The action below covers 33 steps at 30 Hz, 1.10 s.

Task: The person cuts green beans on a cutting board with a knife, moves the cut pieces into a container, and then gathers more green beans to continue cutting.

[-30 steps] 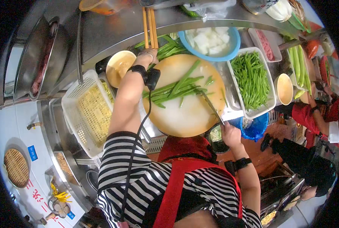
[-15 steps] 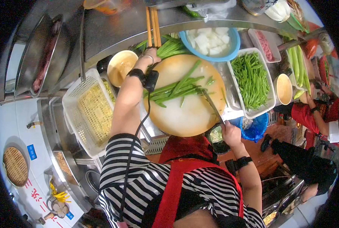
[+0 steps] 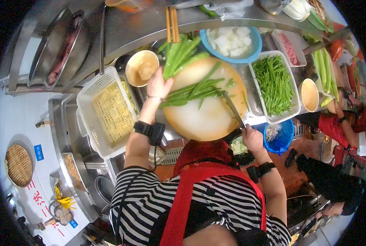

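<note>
My left hand is closed round the lower ends of a bunch of long green beans, flat pods somewhat smeared by motion, at the far left of the round cutting board. More green beans lie across the board, with a few cut bits at their right ends. In my right hand is the handle of a knife. Its blade rests over the board, the tip near the ends of the lying beans.
Right of the board stand a white basket of sliced green beans and a tan bowl. Behind is a blue bowl of white chunks. Left are another bowl and a perforated white basket. Chopsticks jut from the shelf. Another person stands right.
My left hand has drawn back toward me from the pile behind the board, bringing a bunch of green beans along. My right hand and the knife have stayed nearly in place.
</note>
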Each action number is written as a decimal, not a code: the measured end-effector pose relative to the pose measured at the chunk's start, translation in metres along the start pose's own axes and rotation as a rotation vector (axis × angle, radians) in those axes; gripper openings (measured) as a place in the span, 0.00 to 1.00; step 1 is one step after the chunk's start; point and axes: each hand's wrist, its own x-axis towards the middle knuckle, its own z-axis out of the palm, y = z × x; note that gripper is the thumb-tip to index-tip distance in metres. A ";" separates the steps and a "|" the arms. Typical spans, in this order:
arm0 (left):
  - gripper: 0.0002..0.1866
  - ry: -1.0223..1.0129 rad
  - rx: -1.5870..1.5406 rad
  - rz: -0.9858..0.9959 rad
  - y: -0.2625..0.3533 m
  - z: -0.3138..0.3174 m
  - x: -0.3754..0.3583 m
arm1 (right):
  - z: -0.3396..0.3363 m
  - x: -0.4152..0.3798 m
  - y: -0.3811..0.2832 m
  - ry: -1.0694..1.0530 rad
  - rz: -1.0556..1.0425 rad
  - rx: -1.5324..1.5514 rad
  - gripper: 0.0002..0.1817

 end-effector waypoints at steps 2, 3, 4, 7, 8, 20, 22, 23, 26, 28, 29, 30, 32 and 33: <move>0.24 -0.104 0.195 -0.013 -0.003 0.017 -0.018 | 0.000 0.001 0.000 -0.002 -0.011 -0.005 0.11; 0.25 -0.297 0.241 -0.139 0.021 0.012 -0.021 | -0.002 0.001 -0.001 -0.001 0.001 0.002 0.11; 0.26 -0.322 0.277 -0.067 0.010 0.034 -0.026 | -0.002 0.001 -0.002 0.000 0.013 0.007 0.11; 0.27 -0.264 0.344 0.106 0.000 0.063 -0.033 | -0.004 0.001 0.000 0.003 -0.014 0.019 0.12; 0.28 -0.191 0.374 0.215 0.000 0.066 -0.032 | -0.004 0.002 0.002 0.007 -0.016 0.016 0.12; 0.21 -0.337 0.549 -0.281 -0.053 0.099 0.156 | -0.008 0.000 -0.011 -0.071 0.129 0.021 0.11; 0.29 -0.457 0.564 -0.357 -0.011 0.084 0.143 | -0.007 -0.003 -0.010 -0.002 0.066 0.072 0.09; 0.27 -0.415 0.481 -0.437 -0.020 0.098 0.147 | -0.006 -0.004 -0.009 -0.013 0.085 0.081 0.09; 0.19 -0.245 0.556 -0.189 -0.010 0.098 0.149 | -0.001 -0.004 -0.007 0.021 0.086 0.109 0.10; 0.15 -0.099 0.471 -0.066 0.005 0.085 0.159 | 0.001 -0.005 -0.007 0.018 0.105 0.096 0.11; 0.16 -0.222 0.504 -0.059 -0.003 0.086 0.180 | 0.001 -0.004 -0.008 0.026 0.123 0.103 0.11; 0.16 -0.318 0.520 -0.063 -0.003 0.083 0.190 | 0.000 -0.004 -0.010 0.025 0.122 0.097 0.12; 0.18 -0.503 0.558 -0.130 -0.001 0.084 0.203 | -0.001 -0.005 -0.012 0.036 0.140 0.091 0.12; 0.18 -0.552 0.578 -0.154 0.002 0.082 0.205 | -0.001 -0.005 -0.014 0.004 0.156 0.066 0.12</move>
